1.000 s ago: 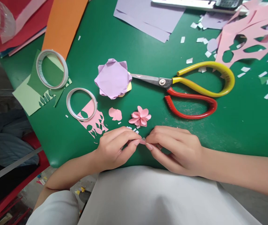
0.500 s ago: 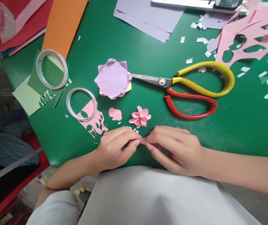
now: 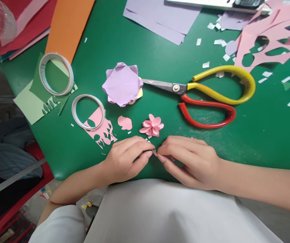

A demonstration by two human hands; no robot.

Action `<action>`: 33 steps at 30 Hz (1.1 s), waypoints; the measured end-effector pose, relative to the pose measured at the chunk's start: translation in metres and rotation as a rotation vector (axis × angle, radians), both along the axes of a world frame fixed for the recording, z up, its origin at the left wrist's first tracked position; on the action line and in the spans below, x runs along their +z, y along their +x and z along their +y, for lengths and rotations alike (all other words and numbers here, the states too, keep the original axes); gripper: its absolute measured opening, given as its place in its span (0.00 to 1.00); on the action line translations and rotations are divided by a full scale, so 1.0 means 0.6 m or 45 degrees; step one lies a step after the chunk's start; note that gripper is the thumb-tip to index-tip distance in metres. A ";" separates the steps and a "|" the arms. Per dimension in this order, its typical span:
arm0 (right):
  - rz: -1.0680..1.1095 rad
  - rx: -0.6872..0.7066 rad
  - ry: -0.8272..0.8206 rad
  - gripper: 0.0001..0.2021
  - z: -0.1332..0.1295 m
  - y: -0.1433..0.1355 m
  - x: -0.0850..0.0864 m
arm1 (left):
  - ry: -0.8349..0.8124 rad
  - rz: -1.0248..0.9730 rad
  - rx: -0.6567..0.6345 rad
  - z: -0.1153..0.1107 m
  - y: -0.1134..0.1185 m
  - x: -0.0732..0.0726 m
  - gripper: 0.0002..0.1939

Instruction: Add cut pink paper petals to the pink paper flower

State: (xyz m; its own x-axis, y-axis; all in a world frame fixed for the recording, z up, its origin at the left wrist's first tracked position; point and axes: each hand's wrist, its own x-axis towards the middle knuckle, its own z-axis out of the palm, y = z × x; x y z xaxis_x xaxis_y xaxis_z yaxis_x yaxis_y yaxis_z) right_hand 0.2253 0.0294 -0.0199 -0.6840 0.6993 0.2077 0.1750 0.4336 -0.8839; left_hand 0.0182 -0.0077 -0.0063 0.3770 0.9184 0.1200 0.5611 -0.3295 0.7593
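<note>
Between my fingertips is a small pink paper piece (image 3: 154,152), mostly hidden. My left hand (image 3: 128,158) pinches it from the left, thumb against forefinger. From the right, my right hand (image 3: 189,160) pinches its other end. Just beyond the hands lies a pink paper flower (image 3: 151,125) with several petals, and left of it some loose pink petals (image 3: 125,123). A lilac folded paper flower (image 3: 122,85) sits further back, touching or nearly touching the tip of the scissors (image 3: 176,88), which have one yellow and one red handle.
Two tape rolls (image 3: 41,72) lie at the left over green and pink paper scraps (image 3: 98,130). Orange paper (image 3: 67,27), lilac sheets (image 3: 160,20) and a plastic bottle (image 3: 1,22) are at the back. Cut pink paper (image 3: 258,37) and white bits cover the right back. The green table's edge is near my body.
My fingertips have shifted slightly, and the pink piece between them looks turned and less visible. Objects on the table stay where they were.
</note>
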 end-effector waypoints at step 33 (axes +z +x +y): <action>0.012 0.012 0.017 0.05 -0.001 0.003 -0.004 | -0.020 0.032 -0.026 -0.001 -0.001 0.000 0.05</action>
State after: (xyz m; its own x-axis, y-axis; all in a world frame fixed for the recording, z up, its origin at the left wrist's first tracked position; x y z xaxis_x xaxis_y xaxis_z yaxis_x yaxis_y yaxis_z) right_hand 0.2272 0.0287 -0.0221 -0.6885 0.6900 0.2234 0.1628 0.4472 -0.8795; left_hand 0.0173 -0.0086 -0.0060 0.3981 0.9123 0.0960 0.5734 -0.3291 0.7502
